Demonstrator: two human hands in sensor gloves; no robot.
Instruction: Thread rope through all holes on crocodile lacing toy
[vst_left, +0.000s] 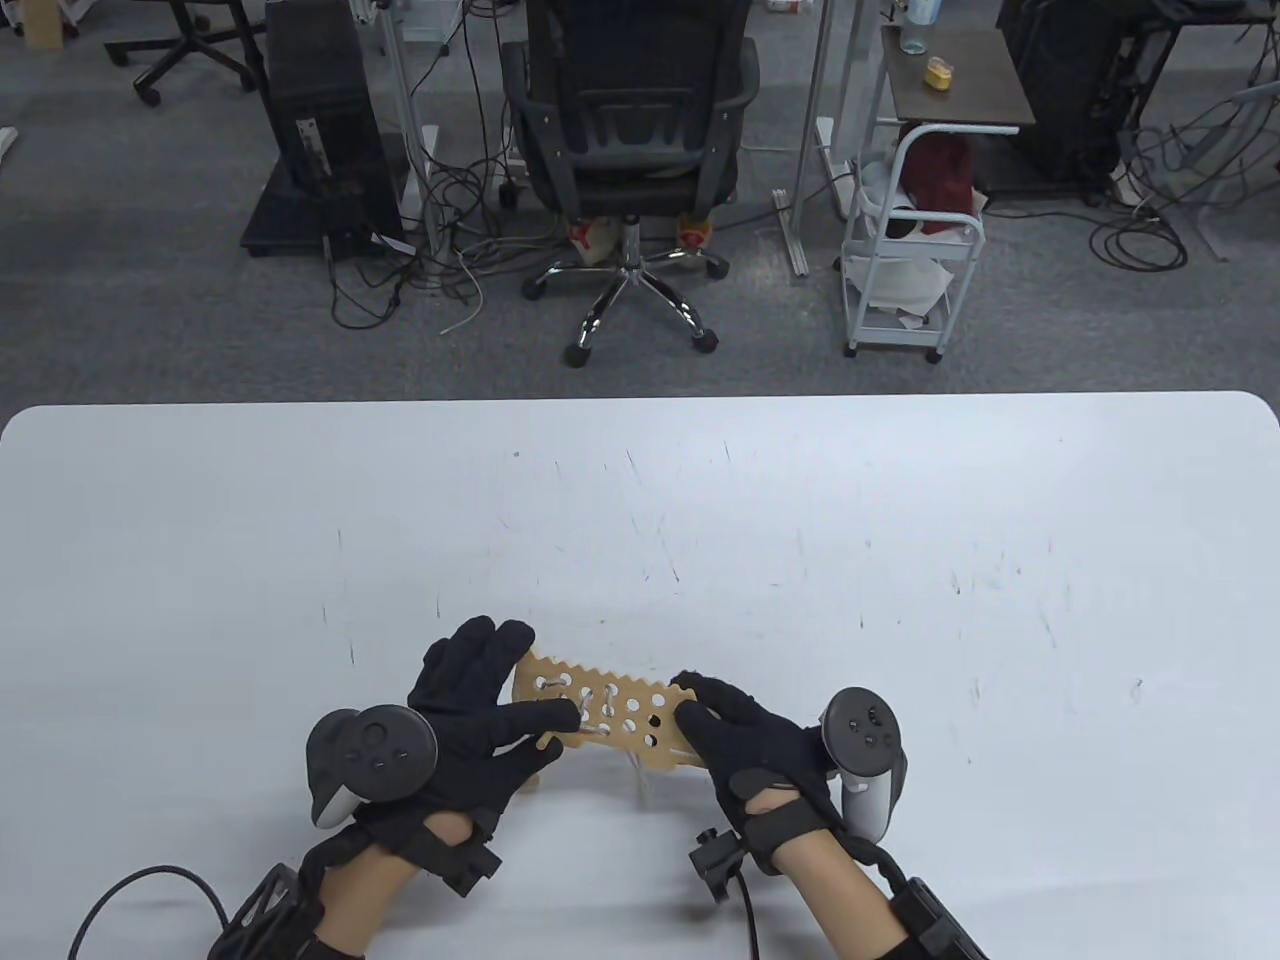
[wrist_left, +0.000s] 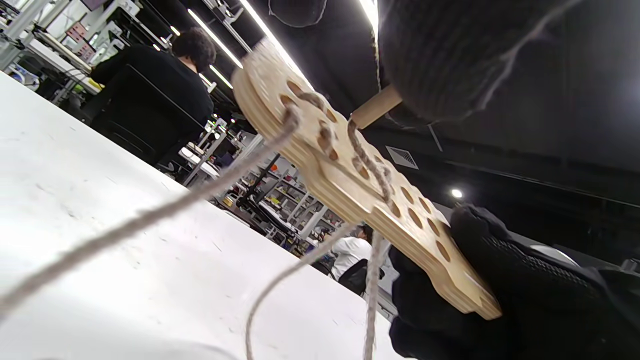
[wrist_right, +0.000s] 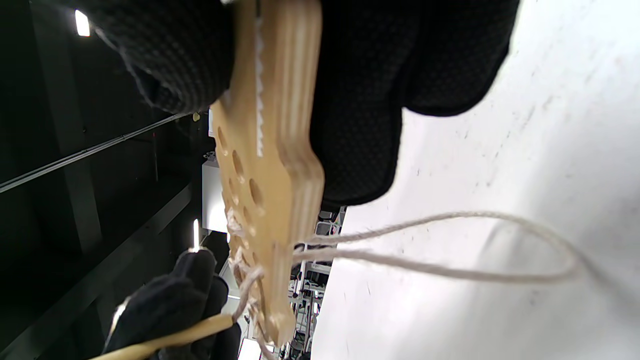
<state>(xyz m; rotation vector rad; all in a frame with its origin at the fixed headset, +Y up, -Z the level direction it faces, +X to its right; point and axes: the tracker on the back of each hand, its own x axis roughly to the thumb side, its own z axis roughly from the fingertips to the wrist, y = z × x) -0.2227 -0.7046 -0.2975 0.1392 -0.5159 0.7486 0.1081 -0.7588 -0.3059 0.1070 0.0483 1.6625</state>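
You are holding the wooden crocodile lacing board (vst_left: 608, 712) off the white table (vst_left: 900, 560), above its near edge and a little left of the middle, with one hand at each end. Your right hand (vst_left: 745, 745) grips the board's right end: the wrist view shows the thumb on the upper face and the other fingers (wrist_right: 360, 100) curled underneath, with the board's layered plywood edge (wrist_right: 285, 150) running between them. Your left hand (vst_left: 490, 700) is at the left end; its fingers reach past the far edge of the board, and its thumb and forefinger pinch the wooden needle (wrist_left: 376, 106), whose tip meets the board's face among the holes. In the right wrist view the same needle (wrist_right: 180, 336) shows as a pale stick held in the gloved fingertips beside the board's far end. The rope (wrist_left: 150, 216) is already laced through several holes at the left end, crossing the face in short twisted stitches (wrist_left: 371, 165); the holes toward your right hand are open. Slack rope hangs below the board in a long loop (wrist_right: 500, 272) that lies against the table. A tracker (vst_left: 372, 752) sits on the back of your left hand and another tracker (vst_left: 862, 745) on your right. Beyond the table's far edge stands an office chair (vst_left: 630, 130) and a white trolley (vst_left: 915, 250).
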